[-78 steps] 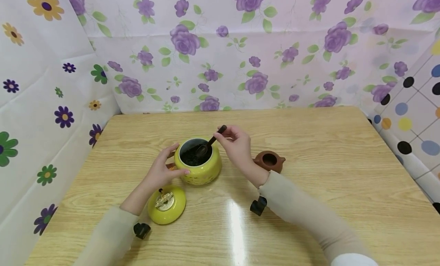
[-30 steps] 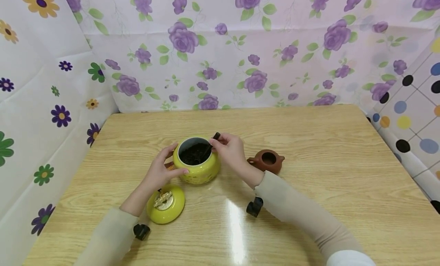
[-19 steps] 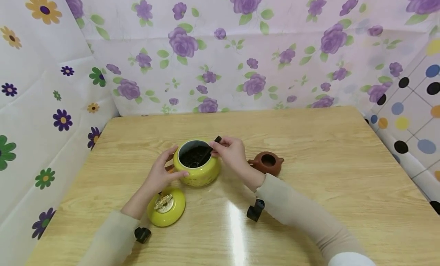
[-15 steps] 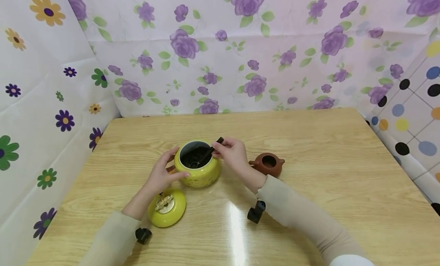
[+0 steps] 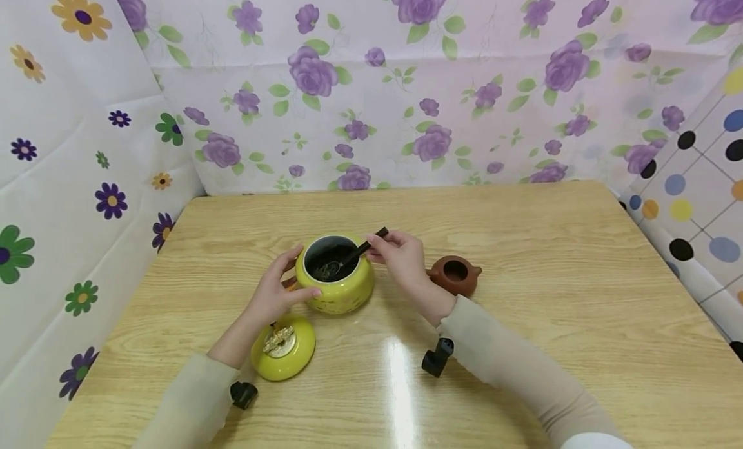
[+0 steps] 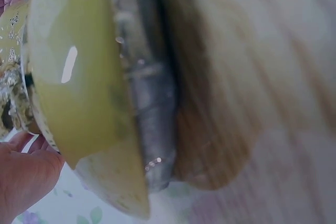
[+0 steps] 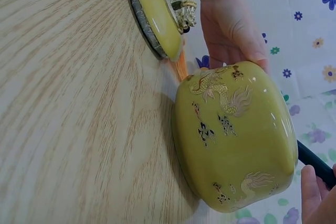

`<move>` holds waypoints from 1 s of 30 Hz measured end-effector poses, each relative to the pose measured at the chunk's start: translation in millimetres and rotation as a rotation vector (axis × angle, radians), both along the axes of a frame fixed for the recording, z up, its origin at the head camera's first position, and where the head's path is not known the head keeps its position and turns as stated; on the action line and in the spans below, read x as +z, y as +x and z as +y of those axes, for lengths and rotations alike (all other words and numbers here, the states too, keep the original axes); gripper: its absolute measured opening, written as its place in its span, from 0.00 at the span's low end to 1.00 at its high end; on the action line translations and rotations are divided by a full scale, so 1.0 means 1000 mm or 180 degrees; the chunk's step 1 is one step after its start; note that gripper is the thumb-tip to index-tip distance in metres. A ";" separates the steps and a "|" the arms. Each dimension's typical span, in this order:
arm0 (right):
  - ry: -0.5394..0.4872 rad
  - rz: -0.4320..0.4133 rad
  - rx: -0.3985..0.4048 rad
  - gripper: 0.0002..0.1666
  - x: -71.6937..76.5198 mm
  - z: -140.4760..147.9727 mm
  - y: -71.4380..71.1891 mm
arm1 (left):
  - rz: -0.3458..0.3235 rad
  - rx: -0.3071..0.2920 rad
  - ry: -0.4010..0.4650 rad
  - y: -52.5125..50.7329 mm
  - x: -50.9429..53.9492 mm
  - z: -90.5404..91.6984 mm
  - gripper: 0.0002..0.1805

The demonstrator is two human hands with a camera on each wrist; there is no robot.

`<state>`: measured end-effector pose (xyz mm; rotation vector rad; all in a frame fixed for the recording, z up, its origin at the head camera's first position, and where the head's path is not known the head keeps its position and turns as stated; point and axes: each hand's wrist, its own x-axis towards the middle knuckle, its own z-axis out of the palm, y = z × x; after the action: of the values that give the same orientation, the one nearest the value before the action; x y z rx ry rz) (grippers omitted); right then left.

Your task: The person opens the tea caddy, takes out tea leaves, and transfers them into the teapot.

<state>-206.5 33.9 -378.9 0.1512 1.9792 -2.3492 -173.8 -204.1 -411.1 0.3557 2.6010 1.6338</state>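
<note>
A round yellow jar (image 5: 342, 300) with a dragon pattern stands uncovered on the table, dark loose tea leaves (image 5: 325, 259) inside. My left hand (image 5: 274, 293) steadies it from the left, thumb along the near side and fingers round the back. Between thumb and fingers my right hand (image 5: 404, 260) pinches the dark handle of a spoon (image 5: 361, 249). The spoon's bowl is inside the jar, among the leaves, and appears to bear some. In the right wrist view the jar's wall (image 7: 236, 140) hides the spoon's bowl; only part of the handle (image 7: 314, 161) shows.
The jar's yellow lid (image 5: 298, 355), with a gold ornate knob, lies near the left wrist and fills much of the left wrist view. A small brown teapot (image 5: 467, 282) without a lid stands right of the jar, partly behind the right wrist. Flowered cloths (image 5: 371, 113) enclose the table.
The right hand has dipped the spoon deeper into the leaves, then drawn it slightly up and to the right. The left hand has kept its hold on the jar.
</note>
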 end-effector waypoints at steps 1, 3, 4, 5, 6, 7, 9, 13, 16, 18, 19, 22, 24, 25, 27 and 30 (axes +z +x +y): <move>0.0011 0.0015 -0.0017 0.10 0.000 0.001 0.000 | -0.0005 0.0005 0.0006 0.000 0.000 0.000 0.49; 0.0043 0.0044 -0.0041 0.10 -0.001 0.002 0.000 | -0.0019 0.0011 0.0015 0.000 0.000 0.000 0.49; 0.0051 0.0061 -0.0045 0.10 -0.001 0.003 0.000 | -0.0028 0.0012 0.0018 0.000 0.000 0.000 0.49; 0.0055 0.0069 -0.0053 0.10 -0.002 0.004 0.000 | -0.0033 0.0011 0.0023 0.000 0.000 0.000 0.49; 0.0046 0.0072 -0.0065 0.10 -0.002 0.005 0.000 | -0.0035 0.0008 0.0024 0.000 0.000 0.000 0.49; 0.0033 0.0077 -0.0075 0.10 -0.002 0.005 0.000 | -0.0036 0.0002 0.0022 0.000 0.000 0.000 0.49; -0.0012 0.0082 -0.0090 0.10 -0.002 0.006 0.000 | -0.0035 -0.0003 0.0018 0.000 0.000 0.000 0.49; -0.0112 0.0084 -0.0093 0.11 -0.003 0.008 -0.001 | -0.0040 -0.0008 0.0012 0.000 0.000 0.000 0.50; -0.0185 0.0099 -0.0080 0.11 -0.003 0.010 -0.001 | -0.0038 -0.0015 0.0009 0.000 0.001 0.000 0.50; -0.0233 0.0122 -0.0076 0.10 -0.002 0.011 0.000 | -0.0035 -0.0017 0.0008 0.000 0.001 0.000 0.49; -0.0254 0.0142 -0.0076 0.10 -0.002 0.011 0.000 | -0.0034 -0.0018 0.0010 0.000 0.001 0.000 0.49; -0.0345 0.0238 -0.0040 0.09 -0.011 0.015 -0.007 | -0.0053 -0.0019 0.0023 0.000 0.001 0.000 0.49; -0.0353 0.0251 -0.0044 0.08 -0.011 0.017 -0.007 | -0.0066 -0.0021 0.0032 0.000 0.000 -0.001 0.49; -0.0353 0.0248 -0.0045 0.08 -0.011 0.018 -0.007 | -0.0073 -0.0022 0.0037 0.000 0.000 -0.001 0.49; -0.0361 0.0208 -0.0046 0.09 -0.011 0.019 -0.008 | -0.0082 -0.0024 0.0039 0.000 0.000 -0.001 0.49; -0.0324 0.0087 -0.0107 0.09 0.000 0.019 -0.003 | -0.0090 -0.0031 0.0037 0.000 0.000 -0.001 0.49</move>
<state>-209.7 52.8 -379.2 0.1485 1.8779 -2.4793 -173.8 -205.1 -411.6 0.3426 2.5665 1.6393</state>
